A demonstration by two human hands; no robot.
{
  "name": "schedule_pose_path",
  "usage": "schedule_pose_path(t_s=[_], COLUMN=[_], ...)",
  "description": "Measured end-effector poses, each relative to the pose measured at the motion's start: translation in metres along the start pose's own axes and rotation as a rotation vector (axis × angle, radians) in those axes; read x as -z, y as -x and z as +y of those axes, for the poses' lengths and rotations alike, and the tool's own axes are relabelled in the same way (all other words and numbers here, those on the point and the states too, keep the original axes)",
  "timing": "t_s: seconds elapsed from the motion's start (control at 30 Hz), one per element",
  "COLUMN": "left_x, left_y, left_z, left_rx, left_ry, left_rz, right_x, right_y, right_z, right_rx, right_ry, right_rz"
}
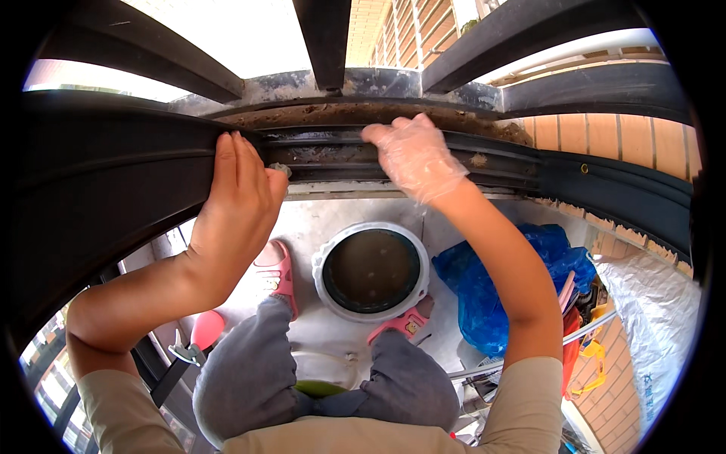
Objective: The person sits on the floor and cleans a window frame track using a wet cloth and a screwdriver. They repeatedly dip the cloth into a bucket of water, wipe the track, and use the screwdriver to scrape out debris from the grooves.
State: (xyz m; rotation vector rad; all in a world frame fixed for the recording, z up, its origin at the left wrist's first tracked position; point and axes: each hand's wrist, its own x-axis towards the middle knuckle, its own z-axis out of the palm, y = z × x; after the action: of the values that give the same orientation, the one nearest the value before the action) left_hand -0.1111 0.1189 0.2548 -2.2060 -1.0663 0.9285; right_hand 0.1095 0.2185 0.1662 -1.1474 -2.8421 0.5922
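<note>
My left hand (243,178) is bare and rests against the edge of a dark window sash (144,170), its fingers pressed together. A small grey-green scrap (280,169), of a material too small to tell, sticks out by its thumb. On the right, a clear plastic glove (431,163) covers my right hand (414,155). Its fingers curl over the black sliding window track (333,154); whatever they hold, if anything, is hidden. Wet-looking dirt lies in the track near my left hand.
A white-rimmed bucket (327,291) of murky water stands between my feet in pink sandals (283,276). To its right lie a blue plastic bag (473,303) and a white woven sack (654,318). Black bars (324,38) rise beyond the dirty sill (302,116).
</note>
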Motion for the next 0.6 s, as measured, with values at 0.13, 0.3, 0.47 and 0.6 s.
schedule_pose_path(t_s=[0.13, 0.3, 0.47, 0.6], left_x=[0.002, 0.002, 0.002, 0.001], left_y=[0.0, 0.0, 0.001, 0.0], left_z=[0.0, 0.003, 0.001, 0.002], left_rx=[0.0, 0.042, 0.035, 0.021], left_ry=[-0.004, 0.059, 0.059, 0.054], left_rz=[-0.028, -0.031, -0.035, -0.04], right_x=[0.003, 0.002, 0.018, 0.016], right_y=[0.009, 0.002, -0.012, -0.006], right_z=[0.006, -0.007, -0.011, -0.012], right_rx=[-0.144, -0.143, -0.035, 0.016], right_ry=[-0.115, -0.144, 0.047, 0.143], right_rz=[0.082, 0.021, -0.161, -0.166])
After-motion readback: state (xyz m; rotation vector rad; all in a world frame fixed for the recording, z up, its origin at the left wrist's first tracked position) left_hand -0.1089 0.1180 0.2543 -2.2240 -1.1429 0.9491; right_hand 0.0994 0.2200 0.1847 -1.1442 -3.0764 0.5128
